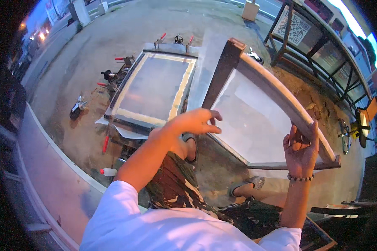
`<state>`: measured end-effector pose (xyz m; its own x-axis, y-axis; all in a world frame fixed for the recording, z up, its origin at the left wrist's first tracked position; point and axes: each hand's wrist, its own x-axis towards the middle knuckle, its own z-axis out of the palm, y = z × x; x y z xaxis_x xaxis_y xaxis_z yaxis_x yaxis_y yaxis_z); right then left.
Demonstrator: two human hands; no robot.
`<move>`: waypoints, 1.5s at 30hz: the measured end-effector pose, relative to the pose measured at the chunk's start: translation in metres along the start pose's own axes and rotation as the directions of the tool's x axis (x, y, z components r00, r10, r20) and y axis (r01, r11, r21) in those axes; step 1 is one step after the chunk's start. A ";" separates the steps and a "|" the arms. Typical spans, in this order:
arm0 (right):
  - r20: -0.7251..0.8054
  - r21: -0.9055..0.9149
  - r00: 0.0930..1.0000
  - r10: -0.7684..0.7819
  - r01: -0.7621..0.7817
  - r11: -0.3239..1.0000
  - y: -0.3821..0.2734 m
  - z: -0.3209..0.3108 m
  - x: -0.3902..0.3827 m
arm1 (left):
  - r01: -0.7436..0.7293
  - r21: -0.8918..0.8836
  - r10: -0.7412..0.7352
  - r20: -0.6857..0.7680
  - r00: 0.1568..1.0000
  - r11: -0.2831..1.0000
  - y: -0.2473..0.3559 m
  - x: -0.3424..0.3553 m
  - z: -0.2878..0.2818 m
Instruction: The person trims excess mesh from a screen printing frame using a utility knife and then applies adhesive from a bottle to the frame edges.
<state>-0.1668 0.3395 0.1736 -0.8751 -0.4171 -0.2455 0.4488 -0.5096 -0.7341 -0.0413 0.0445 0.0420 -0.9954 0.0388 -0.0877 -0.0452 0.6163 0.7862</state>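
Note:
A large wooden screen-printing frame [276, 81] with pale stretched mesh [255, 121] stands tilted in front of me on the right. My right hand [301, 150] is closed around its right-hand bar, with a beaded bracelet on the wrist. At the mesh's left side hovers my left hand [199, 122], fingers apart and loosely bent, holding nothing; whether a fingertip touches the mesh I cannot tell. Left of it, a second screen [155, 90] lies flat, its mesh bordered with cream tape. Clamps with red handles [106, 143] surround that screen.
A white bottle with a red cap [109, 172] stands near my left elbow. Along the left runs a pale ledge [58, 167]. A dark metal rack with panels [314, 54] stands at the far right. My sandaled foot [249, 186] is below the upright frame.

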 end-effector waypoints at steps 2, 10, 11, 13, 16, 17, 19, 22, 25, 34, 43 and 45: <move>0.025 0.001 1.000 0.005 -0.005 1.000 0.000 -0.003 -0.005 | -0.035 -0.073 0.034 -0.016 0.999 0.997 0.020 0.012 0.009; -0.058 -0.059 0.992 0.110 -0.113 0.992 0.010 -0.005 -0.009 | 0.110 -0.819 0.039 0.159 0.987 0.563 0.070 0.038 0.021; -0.063 -0.077 0.995 0.075 -0.080 0.994 0.012 -0.004 -0.011 | 0.147 -0.888 0.052 0.188 0.981 0.436 0.070 0.041 0.023; -0.049 -0.081 0.997 0.058 -0.062 0.995 0.012 -0.009 -0.013 | 0.107 -0.967 0.146 0.143 0.979 0.230 0.070 0.047 0.029; 0.005 -0.095 0.999 0.046 -0.046 0.994 0.015 -0.026 -0.018 | 0.049 -0.999 0.165 0.049 0.985 0.004 0.076 0.053 0.034; 0.034 -0.098 0.999 0.033 -0.030 0.995 0.016 -0.033 -0.021 | 0.024 -1.000 0.139 0.024 0.990 -0.002 0.081 0.055 0.036; 0.074 -0.086 0.997 0.026 -0.020 0.996 0.015 -0.045 -0.024 | 0.003 -0.996 0.096 -0.007 0.995 -0.094 0.091 0.059 0.041; 0.053 -0.030 0.998 0.021 -0.019 0.999 0.017 -0.063 -0.026 | -0.059 -0.996 -0.085 -0.053 0.995 -0.063 0.096 0.060 0.042; 0.146 0.009 0.989 0.032 -0.034 0.999 0.016 -0.077 -0.025 | -0.105 -0.980 -0.025 -0.102 0.994 -0.167 0.085 0.060 0.048; 0.092 -0.001 0.983 0.161 -0.162 0.987 0.029 -0.139 -0.037 | -0.222 -0.965 -0.150 -0.200 0.968 -0.140 0.097 0.044 0.046; 0.196 0.132 0.959 -0.204 0.181 0.975 -0.005 -0.151 -0.079 | -0.224 -0.973 -0.312 -0.196 0.930 -0.057 0.108 0.030 0.043; 0.147 -0.073 0.953 -0.265 0.277 0.958 -0.014 -0.138 -0.091 | -0.210 -0.974 -0.322 -0.172 0.931 -0.085 0.118 0.026 0.043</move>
<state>-0.1186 0.4886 0.1192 -0.9262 -0.3732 0.0533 0.1742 -0.5491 -0.8174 -0.0689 0.1516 0.1061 -0.9265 -0.2981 -0.2297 0.1304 -0.8269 0.5471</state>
